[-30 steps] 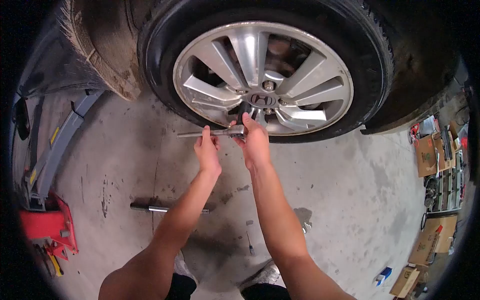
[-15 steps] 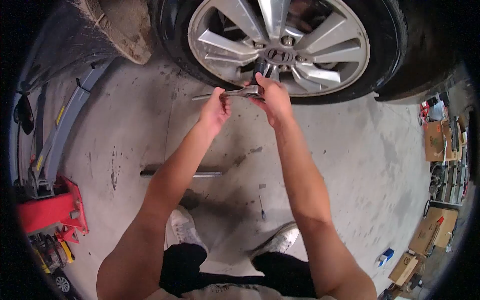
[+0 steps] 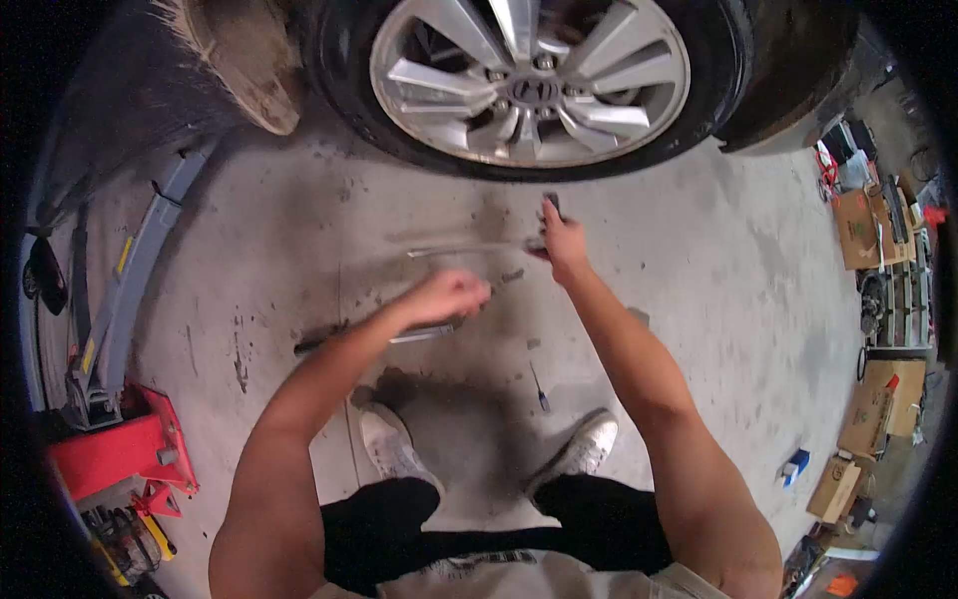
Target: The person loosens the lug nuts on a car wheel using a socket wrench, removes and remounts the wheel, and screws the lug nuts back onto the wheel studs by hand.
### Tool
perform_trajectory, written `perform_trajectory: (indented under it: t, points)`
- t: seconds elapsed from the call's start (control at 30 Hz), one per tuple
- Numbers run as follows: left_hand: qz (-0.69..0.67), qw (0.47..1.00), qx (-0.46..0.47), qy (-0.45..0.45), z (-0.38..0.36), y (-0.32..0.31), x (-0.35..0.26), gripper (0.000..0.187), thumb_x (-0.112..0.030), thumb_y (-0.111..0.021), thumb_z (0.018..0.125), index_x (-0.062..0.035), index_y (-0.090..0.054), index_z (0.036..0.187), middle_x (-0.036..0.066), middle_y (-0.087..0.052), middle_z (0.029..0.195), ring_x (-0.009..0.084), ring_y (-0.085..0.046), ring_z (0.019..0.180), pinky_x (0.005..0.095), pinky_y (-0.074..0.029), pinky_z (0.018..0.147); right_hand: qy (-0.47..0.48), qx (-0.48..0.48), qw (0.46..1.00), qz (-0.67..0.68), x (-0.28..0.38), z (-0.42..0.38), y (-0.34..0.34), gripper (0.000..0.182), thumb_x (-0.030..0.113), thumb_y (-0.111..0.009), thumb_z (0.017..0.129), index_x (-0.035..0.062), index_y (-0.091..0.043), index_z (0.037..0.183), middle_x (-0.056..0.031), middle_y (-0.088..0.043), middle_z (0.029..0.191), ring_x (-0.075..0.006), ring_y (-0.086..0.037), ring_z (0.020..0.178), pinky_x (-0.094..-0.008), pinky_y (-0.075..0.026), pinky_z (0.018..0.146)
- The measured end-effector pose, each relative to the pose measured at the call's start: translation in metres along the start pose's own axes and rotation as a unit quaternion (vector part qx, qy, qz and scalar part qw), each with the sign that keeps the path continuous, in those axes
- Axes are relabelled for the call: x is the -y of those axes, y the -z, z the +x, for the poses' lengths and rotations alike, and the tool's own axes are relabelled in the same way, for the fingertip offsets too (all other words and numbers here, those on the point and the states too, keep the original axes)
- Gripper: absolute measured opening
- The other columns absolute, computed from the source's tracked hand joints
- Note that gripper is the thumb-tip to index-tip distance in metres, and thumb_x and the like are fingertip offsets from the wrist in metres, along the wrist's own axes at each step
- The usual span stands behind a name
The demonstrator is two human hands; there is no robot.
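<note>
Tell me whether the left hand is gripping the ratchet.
No, the ratchet is in the right hand, while the left hand shows blurred and apart from its handle.

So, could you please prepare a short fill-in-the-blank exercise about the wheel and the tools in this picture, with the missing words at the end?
1. The ratchet is held in the person's ____ hand.
2. On the floor, a long bar is partly hidden behind the person's ____ forearm.
3. The jack near the picture's left edge is mainly ____ in colour.
4. The wheel bears the letter ____ at its centre.

Missing words: right; left; red; H.
</note>
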State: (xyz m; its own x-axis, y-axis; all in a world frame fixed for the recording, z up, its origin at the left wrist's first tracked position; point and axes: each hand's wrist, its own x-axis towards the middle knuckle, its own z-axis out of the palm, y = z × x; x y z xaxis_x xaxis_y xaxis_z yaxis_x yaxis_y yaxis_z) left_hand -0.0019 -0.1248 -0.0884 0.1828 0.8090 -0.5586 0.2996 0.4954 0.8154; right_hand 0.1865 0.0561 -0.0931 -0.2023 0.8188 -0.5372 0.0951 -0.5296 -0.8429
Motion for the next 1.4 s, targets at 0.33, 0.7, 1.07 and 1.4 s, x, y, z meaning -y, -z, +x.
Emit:
perform_trajectory:
  t: [0.33, 0.7, 1.07, 1.4]
  points:
    - [0.482, 0.871, -0.033, -0.096, -0.029, -0.03, 0.11, 0.052, -0.041, -0.066, 0.096, -0.0051, -0.052, 0.13, 0.017, -0.062, 0.124, 0.0371, -0.061, 0.116, 0.0519, -0.05, 0.094, -0.003, -0.041, 0.986, -0.163, -0.013, -0.011, 0.049, 0.05, 0.044, -0.07, 0.093, -0.0062, -0.067, 0.089, -0.0083, -0.063, 0.074, -0.0199, -0.062, 0.059, -0.0406, -0.062, 0.057]
    - [0.278, 0.924, -0.218, -0.147, -0.042, -0.001, 0.055, 0.039, -0.034, -0.061, 0.101, -0.0087, -0.057, 0.13, 0.021, -0.071, 0.105, 0.0408, -0.069, 0.093, 0.0472, -0.055, 0.08, 0.002, 0.007, 0.993, -0.118, 0.016, 0.0, 0.049, 0.048, 0.044, -0.073, 0.09, -0.0031, -0.066, 0.095, -0.0057, -0.058, 0.075, -0.0184, -0.063, 0.06, -0.0388, -0.062, 0.055]
    - [0.307, 0.914, -0.229, -0.136, -0.038, -0.005, 0.055, 0.035, -0.038, -0.061, 0.1, -0.0102, -0.06, 0.122, 0.017, -0.072, 0.096, 0.0421, -0.068, 0.085, 0.0487, -0.055, 0.075, -0.004, -0.013, 0.996, -0.085, 0.029, -0.016, 0.045, 0.052, 0.047, -0.072, 0.09, -0.0034, -0.066, 0.097, -0.0055, -0.057, 0.077, -0.0191, -0.064, 0.061, -0.0386, -0.063, 0.058]
    - [0.266, 0.92, -0.233, -0.167, -0.037, 0.002, 0.045, 0.039, -0.032, -0.064, 0.1, -0.0118, -0.058, 0.132, 0.02, -0.072, 0.095, 0.0408, -0.07, 0.083, 0.0461, -0.056, 0.075, 0.01, -0.015, 0.997, -0.077, 0.025, -0.021, 0.043, 0.049, 0.045, -0.071, 0.091, -0.0036, -0.065, 0.095, -0.0054, -0.057, 0.074, -0.0178, -0.064, 0.06, -0.0365, -0.061, 0.055]
